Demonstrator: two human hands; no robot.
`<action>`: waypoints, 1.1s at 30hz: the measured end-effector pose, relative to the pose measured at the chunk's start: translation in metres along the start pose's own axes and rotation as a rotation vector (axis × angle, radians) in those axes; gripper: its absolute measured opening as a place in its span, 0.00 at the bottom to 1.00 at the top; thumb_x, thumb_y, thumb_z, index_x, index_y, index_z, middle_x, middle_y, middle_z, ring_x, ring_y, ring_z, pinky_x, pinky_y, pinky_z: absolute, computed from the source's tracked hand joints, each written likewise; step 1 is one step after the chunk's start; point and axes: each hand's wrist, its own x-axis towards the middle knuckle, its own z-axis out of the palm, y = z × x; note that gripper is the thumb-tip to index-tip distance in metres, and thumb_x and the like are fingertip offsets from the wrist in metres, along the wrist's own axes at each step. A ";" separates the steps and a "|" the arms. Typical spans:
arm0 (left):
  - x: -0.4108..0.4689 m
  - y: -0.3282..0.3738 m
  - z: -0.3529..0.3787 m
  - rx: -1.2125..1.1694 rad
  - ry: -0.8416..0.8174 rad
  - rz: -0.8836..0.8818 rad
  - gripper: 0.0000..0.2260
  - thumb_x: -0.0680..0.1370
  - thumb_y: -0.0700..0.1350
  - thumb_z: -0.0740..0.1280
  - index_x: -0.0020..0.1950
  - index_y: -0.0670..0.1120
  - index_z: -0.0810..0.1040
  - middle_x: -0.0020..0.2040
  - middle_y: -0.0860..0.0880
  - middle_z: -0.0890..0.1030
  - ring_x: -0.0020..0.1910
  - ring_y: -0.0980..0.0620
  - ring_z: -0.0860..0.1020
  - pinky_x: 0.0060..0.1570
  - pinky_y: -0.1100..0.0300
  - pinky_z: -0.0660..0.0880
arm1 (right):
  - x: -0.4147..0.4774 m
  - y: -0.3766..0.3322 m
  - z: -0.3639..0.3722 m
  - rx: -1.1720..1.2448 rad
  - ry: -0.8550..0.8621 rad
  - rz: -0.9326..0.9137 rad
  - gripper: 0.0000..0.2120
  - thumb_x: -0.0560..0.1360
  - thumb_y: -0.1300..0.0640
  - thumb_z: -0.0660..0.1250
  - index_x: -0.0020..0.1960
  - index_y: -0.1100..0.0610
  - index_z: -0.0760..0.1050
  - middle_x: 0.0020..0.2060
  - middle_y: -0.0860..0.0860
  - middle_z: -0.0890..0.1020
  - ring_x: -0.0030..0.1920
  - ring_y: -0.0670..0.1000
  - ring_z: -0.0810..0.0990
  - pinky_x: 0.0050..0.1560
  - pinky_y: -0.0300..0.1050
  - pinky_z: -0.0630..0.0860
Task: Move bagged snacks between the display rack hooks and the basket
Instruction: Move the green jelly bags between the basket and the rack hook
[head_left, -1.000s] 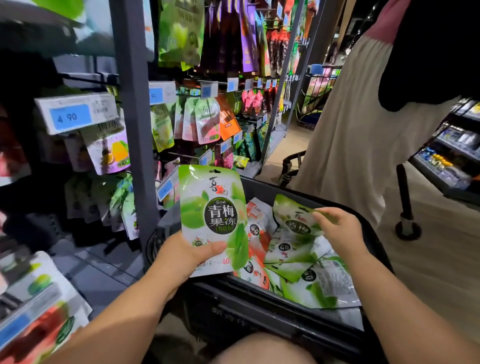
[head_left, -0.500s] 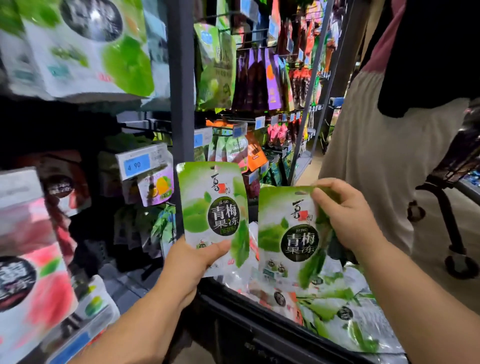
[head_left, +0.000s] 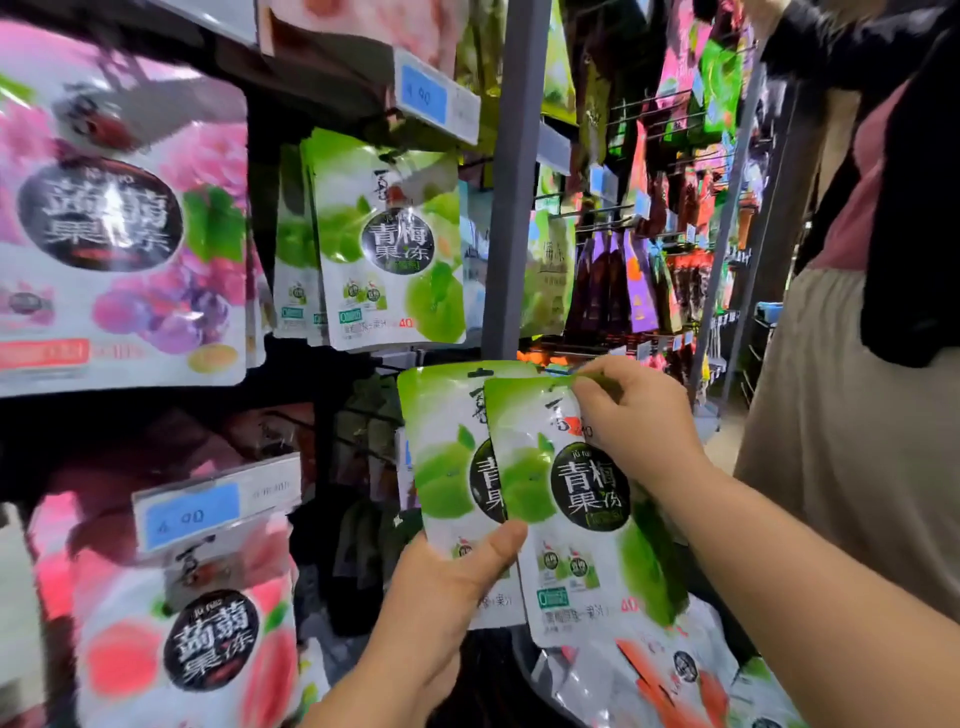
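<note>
left hand grips rear green bag; right hand pinches front green bag top; both below hanging green bags

A shop, in its snack aisle. Sealed green jelly bags and pink jelly bags hang in rows on a display rack with a grey upright. Blue-and-white price tags sit above them. Further along, wire hooks carry more hung packets, and another person stands in the aisle.
</note>
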 end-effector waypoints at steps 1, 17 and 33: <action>0.001 0.006 -0.004 -0.009 -0.002 0.016 0.20 0.65 0.42 0.74 0.57 0.44 0.81 0.52 0.45 0.86 0.52 0.45 0.84 0.51 0.52 0.80 | 0.003 -0.009 0.003 -0.012 -0.004 -0.011 0.05 0.78 0.56 0.66 0.45 0.47 0.78 0.33 0.40 0.79 0.36 0.44 0.77 0.40 0.41 0.71; 0.011 0.039 -0.037 0.100 0.285 0.205 0.24 0.58 0.51 0.81 0.53 0.50 0.84 0.49 0.48 0.86 0.51 0.46 0.84 0.60 0.42 0.76 | -0.027 -0.020 0.014 0.585 -0.452 0.354 0.34 0.67 0.45 0.78 0.66 0.45 0.64 0.57 0.47 0.77 0.52 0.48 0.80 0.51 0.45 0.75; -0.014 0.077 -0.044 0.377 0.360 0.219 0.12 0.65 0.51 0.80 0.43 0.63 0.82 0.38 0.56 0.85 0.41 0.53 0.82 0.46 0.56 0.75 | -0.043 -0.017 0.035 1.030 -0.230 0.357 0.28 0.64 0.54 0.76 0.62 0.55 0.72 0.52 0.55 0.85 0.50 0.58 0.85 0.43 0.50 0.82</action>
